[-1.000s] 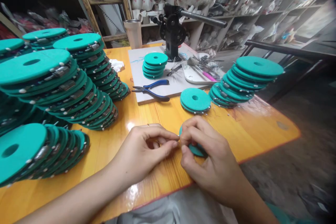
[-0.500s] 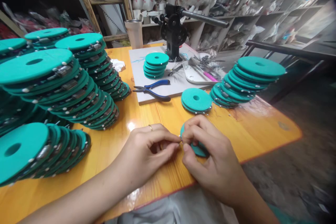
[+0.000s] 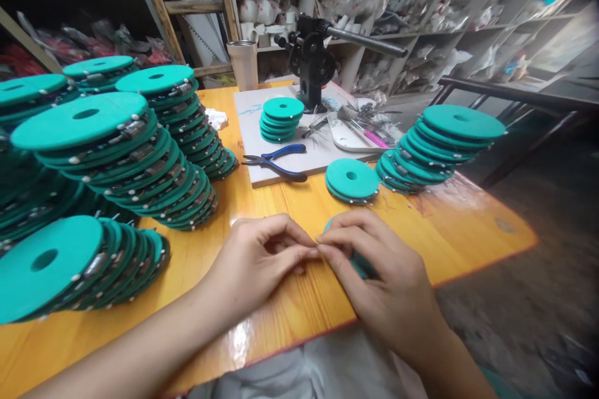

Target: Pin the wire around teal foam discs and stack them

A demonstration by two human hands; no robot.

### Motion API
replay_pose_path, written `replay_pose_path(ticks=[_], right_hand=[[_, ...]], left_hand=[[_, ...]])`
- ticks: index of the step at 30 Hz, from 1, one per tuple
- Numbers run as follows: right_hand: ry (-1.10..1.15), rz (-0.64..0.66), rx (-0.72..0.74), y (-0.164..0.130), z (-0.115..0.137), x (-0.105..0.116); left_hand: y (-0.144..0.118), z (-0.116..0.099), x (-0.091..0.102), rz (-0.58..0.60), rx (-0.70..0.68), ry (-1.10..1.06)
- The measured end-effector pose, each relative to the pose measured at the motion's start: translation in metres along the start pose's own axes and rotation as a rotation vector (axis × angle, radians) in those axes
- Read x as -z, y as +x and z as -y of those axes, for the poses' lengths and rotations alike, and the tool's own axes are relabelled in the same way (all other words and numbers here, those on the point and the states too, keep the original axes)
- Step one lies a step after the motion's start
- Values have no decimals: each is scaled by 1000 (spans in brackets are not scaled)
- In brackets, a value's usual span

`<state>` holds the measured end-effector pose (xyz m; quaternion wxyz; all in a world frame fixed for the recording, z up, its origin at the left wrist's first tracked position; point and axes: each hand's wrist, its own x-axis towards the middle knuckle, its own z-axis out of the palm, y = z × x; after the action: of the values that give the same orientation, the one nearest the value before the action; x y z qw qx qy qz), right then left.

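My left hand (image 3: 276, 252) and my right hand (image 3: 377, 262) meet fingertip to fingertip above the front of the wooden table (image 3: 299, 318). Both are closed in a pinch; whatever sits between the fingertips is too small to make out. Behind my right fingers lies a teal foam spool (image 3: 362, 266), mostly hidden by that hand. Just beyond it another teal spool, or a short pile of them (image 3: 352, 179), rests flat with white pin heads at its rim. Pliers with blue handles (image 3: 278, 162) lie on the grey board (image 3: 262, 179).
Tall leaning stacks of teal spools (image 3: 140, 162) fill the left side. One more stack (image 3: 440, 143) stands at the right, and a small one (image 3: 281, 120) on the board. Behind are a black hand press (image 3: 311, 62), a tray (image 3: 358, 140) with a pink-handled tool, and a tumbler (image 3: 243, 65).
My right hand's fingers have shifted left off the spool's edge and now touch my left fingertips. The right fingers are straighter than before. The whole view has shifted slightly.
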<state>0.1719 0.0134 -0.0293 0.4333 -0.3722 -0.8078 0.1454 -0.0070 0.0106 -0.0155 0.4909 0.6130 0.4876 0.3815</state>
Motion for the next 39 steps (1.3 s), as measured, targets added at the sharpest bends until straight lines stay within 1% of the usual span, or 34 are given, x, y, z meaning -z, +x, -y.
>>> replay_pose_path(ticks=[3,5,9,11,15,18,20,23,25,27,29,31,33,36,39], right_hand=[[-30,-2,74,1,1,3],[-45,17,76,1,2,6],[-33,66,31,-1,2,15],[-48,99,14,-5,1,21],[-192,133,-89,-22,-8,37],[-330,140,-124,-39,-19,45],[-364,153,-135,-47,-25,46],[-312,162,-185,-48,-25,42],[-245,136,-231,-44,-22,38],[-169,85,-283,-39,-18,34],[-43,37,-306,-35,-16,31],[89,8,-279,-30,-16,28],[135,-6,-219,-24,-16,26],[54,-11,-127,-13,-17,24],[22,13,-83,-5,-17,22]], left_hand=[[0,-2,2,23,-27,11],[0,-3,3,38,-57,42],[-2,-6,4,64,-136,142],[-2,-6,6,56,-173,206],[-3,-4,11,39,-251,327],[-2,-2,13,96,-359,359],[-1,0,12,168,-428,367],[-2,0,8,300,-461,414],[-3,-2,5,357,-472,462],[-5,-7,3,374,-486,501],[-6,-14,5,360,-491,508],[-4,-23,8,340,-493,505],[1,-32,12,330,-512,523],[11,-41,18,342,-552,593],[20,-45,21,338,-603,709]])
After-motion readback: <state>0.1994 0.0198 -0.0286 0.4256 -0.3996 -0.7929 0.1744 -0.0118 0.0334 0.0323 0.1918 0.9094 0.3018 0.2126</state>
